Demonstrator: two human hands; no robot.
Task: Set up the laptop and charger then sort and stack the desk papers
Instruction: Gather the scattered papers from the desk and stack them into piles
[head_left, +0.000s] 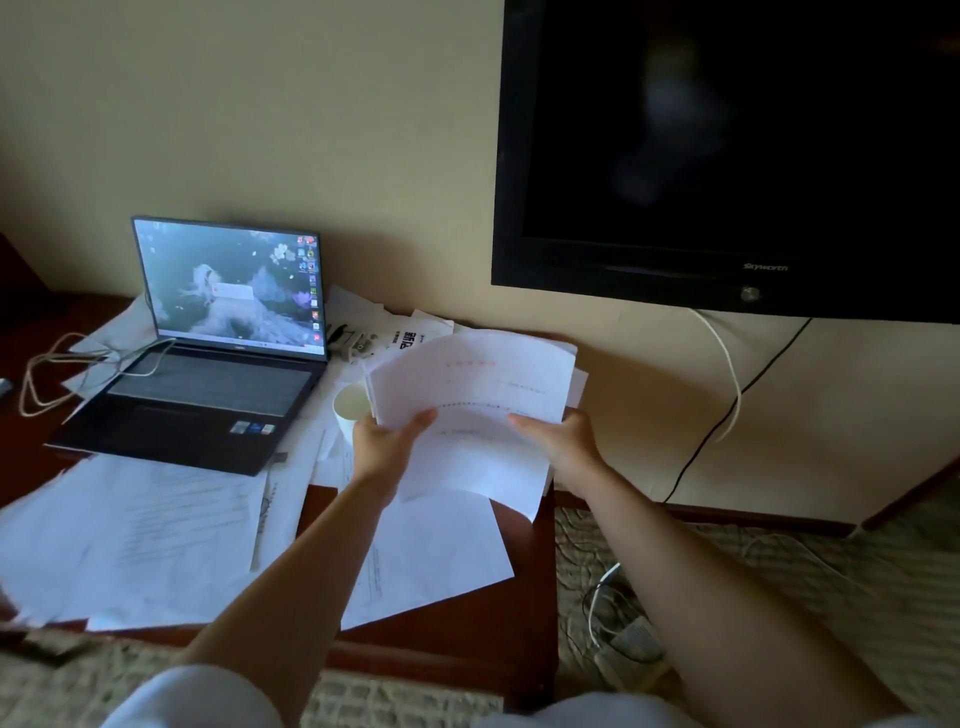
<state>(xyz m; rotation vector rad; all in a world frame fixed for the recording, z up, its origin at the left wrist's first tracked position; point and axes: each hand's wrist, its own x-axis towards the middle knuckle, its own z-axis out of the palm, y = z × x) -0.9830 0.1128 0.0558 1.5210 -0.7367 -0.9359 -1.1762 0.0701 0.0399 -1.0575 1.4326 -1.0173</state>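
Just right of the open dark laptop (208, 364), both hands lift a sheaf of white printed papers (467, 405) above the dark reddish wooden desk (457, 618). The left hand (387, 441) grips the sheaf's lower left edge, thumb on top; the right hand (563, 436) grips its lower right edge the same way, and the sheets bow upward between them. A white paper cup (349, 408) stands between the laptop and the left hand, just beside the sheaf. More loose white sheets (130, 535) lie spread over the desk in front of the laptop and under it. A white charger cable (57, 374) loops on the desk left of the laptop, whose screen is lit. A black wall television (727, 156) hangs up and to the right of the laptop.
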